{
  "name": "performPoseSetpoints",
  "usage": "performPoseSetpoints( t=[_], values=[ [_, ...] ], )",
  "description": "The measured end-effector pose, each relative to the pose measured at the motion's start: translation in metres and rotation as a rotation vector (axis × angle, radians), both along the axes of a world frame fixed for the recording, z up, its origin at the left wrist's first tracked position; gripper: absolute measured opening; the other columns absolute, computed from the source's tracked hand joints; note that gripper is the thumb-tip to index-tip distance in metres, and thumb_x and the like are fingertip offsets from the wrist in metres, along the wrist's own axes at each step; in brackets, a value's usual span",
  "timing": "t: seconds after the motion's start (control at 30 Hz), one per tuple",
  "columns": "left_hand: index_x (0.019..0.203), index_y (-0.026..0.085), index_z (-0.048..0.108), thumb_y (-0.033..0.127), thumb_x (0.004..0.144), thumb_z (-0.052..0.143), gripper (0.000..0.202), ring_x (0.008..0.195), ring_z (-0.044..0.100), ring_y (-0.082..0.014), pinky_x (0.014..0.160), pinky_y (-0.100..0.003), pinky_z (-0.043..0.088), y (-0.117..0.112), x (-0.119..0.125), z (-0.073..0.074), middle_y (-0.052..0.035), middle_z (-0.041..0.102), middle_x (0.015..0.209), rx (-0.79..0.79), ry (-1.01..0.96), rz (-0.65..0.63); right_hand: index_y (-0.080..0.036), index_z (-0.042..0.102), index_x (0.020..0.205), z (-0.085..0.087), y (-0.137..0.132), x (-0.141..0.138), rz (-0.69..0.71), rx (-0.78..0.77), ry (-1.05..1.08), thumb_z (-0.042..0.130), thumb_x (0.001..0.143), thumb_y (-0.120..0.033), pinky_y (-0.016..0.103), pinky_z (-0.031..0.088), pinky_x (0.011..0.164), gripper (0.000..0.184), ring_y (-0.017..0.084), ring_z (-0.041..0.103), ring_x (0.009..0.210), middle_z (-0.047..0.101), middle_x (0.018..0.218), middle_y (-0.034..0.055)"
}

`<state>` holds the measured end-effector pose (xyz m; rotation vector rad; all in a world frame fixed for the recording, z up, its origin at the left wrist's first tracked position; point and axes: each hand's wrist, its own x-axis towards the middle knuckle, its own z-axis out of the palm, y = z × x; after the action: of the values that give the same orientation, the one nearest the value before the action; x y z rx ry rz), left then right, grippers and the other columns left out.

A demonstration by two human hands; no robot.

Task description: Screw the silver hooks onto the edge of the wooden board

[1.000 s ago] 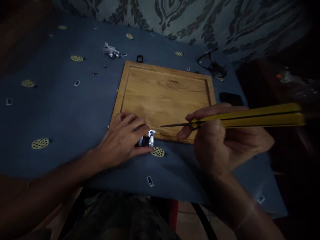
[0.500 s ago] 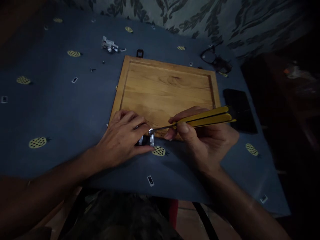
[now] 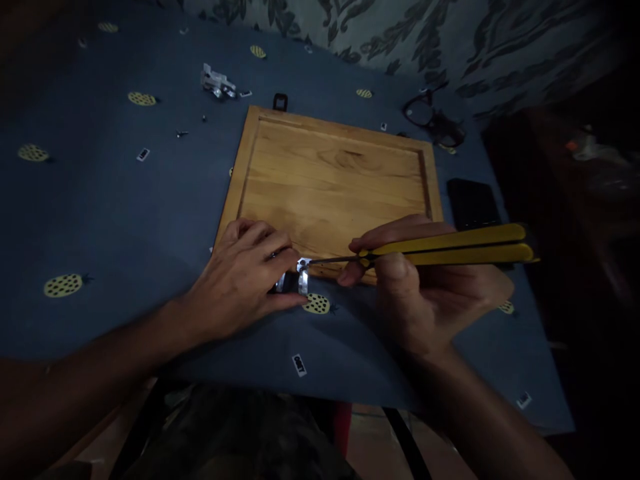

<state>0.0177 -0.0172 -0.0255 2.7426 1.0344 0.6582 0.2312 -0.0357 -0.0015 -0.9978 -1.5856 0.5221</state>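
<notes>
My left hand (image 3: 250, 270) rests over the front edge of a framed wooden panel (image 3: 345, 120), fingers curled around a shiny metal hinge (image 3: 303, 280) that they partly cover. The hinge lies at the panel's front edge, left of its middle. My right hand (image 3: 430, 287) grips a yellow-handled folding hex key (image 3: 455, 247) between thumb and fingers. Its thin metal shaft points left, with the tip at the hinge; the tip's exact shape is too small to make out.
Beyond the panel lie another silver hinge (image 3: 217, 83), a small screw (image 3: 182, 134) and a black buckle-like piece (image 3: 281, 101). Dark glasses (image 3: 433, 120) and a black flat phone-like object (image 3: 473, 200) are at the right. A blue patterned cloth (image 3: 125, 220) covers the table.
My right hand has shifted right and turned the hex key's handle to lie flatter, its tip staying at the hinge. My left hand keeps its hold; the view has moved slightly.
</notes>
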Motion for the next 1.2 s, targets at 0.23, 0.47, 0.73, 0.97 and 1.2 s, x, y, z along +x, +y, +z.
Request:
performPoseSetpoints(
  t=[0.23,0.47,0.73,0.97,1.2],
  values=[
    [0.111,0.016,0.073,0.052,0.097,0.07,0.039,0.102,0.06,-0.0285,0.097,-0.046,0.045,-0.0006,0.0004,0.0009,-0.0084,0.071,0.104,-0.006,0.007,0.004,-0.024,0.073,0.079,-0.0038,-0.0011,0.0015,-0.009,0.01,-0.036,0.073,0.096,-0.034,0.033,0.059,0.052,0.02,0.015,0.071,0.061,0.075,0.08,0.0013],
    [0.111,0.016,0.071,0.054,0.102,0.061,0.04,0.101,0.06,-0.0269,0.097,-0.046,0.045,-0.0011,0.0006,0.0,-0.0082,0.071,0.104,0.009,0.014,0.001,-0.026,0.074,0.092,-0.0032,0.0045,0.0043,0.042,0.213,-0.172,0.069,0.096,-0.026,0.035,0.057,0.051,0.007,0.019,0.07,0.063,0.076,0.078,0.0026],
    [0.111,0.013,0.069,0.054,0.101,0.063,0.043,0.102,0.061,-0.0292,0.097,-0.05,0.046,-0.0014,0.0005,0.0001,-0.0089,0.07,0.105,-0.007,0.004,-0.011,-0.023,0.074,0.094,-0.0014,0.0007,0.0067,0.083,0.127,-0.196,0.07,0.092,-0.025,0.028,0.056,0.051,0.005,0.017,0.072,0.063,0.076,0.079,0.0019],
    [0.11,0.014,0.07,0.048,0.1,0.067,0.035,0.102,0.064,-0.0311,0.096,-0.052,0.048,-0.0012,0.0013,0.0021,-0.0085,0.07,0.102,-0.023,-0.004,-0.002,-0.026,0.074,0.089,-0.0005,0.0018,0.0065,0.058,0.1,-0.18,0.068,0.093,-0.03,0.029,0.055,0.049,0.008,0.016,0.071,0.06,0.076,0.076,0.0008],
    [0.112,0.018,0.07,0.048,0.104,0.058,0.033,0.102,0.064,-0.0287,0.097,-0.05,0.049,-0.0003,0.0001,0.0042,-0.0072,0.071,0.103,-0.028,0.025,-0.004,-0.026,0.075,0.095,-0.0024,-0.0018,0.0077,0.071,0.05,-0.18,0.069,0.094,-0.029,0.031,0.057,0.055,0.006,0.016,0.072,0.065,0.078,0.082,0.0007]
  ],
)
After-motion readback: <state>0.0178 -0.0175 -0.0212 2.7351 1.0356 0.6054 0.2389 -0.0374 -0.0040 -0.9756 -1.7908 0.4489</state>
